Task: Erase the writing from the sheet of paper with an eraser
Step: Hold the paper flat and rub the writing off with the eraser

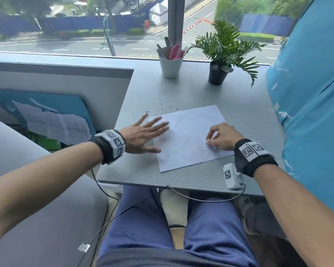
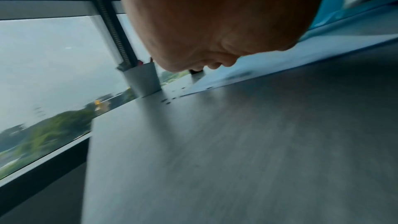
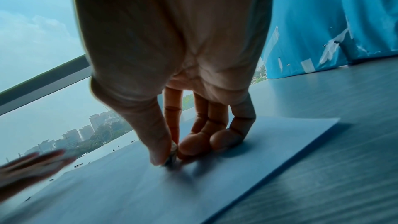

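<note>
Head view: sheet of paper [image 1: 189,137] lies flat on the grey surface [image 1: 229,105], skewed, nearer the front edge. Left hand [image 1: 143,135] has its grip apart, fingers straight and spread, fingertips over the sheet's left edge, blurred. Right hand [image 1: 221,136] sits on the sheet's right part, grip together: thumb and fingers pinched on a small eraser [image 1: 208,140], barely visible here. Faint grey writing on the sheet's left half. Dark eraser crumbs [image 1: 162,108] on the surface just past the sheet's far left corner. White cup [image 1: 170,65] with pens and potted plant [image 1: 220,53] stand at the far edge by the window.

Left wrist view: palm [image 2: 215,23] fills the top, hovering low over the surface; sheet edge [image 2: 247,76], crumbs and cup behind. Blurred.

Right wrist view: thumb and forefinger [image 3: 174,125] clamp the small eraser [image 3: 171,157], its tip touching the sheet [image 3: 258,156]. Other fingertips rest curled on the sheet beside it. Left hand's fingers [image 3: 32,164] blurred at the left edge.
</note>
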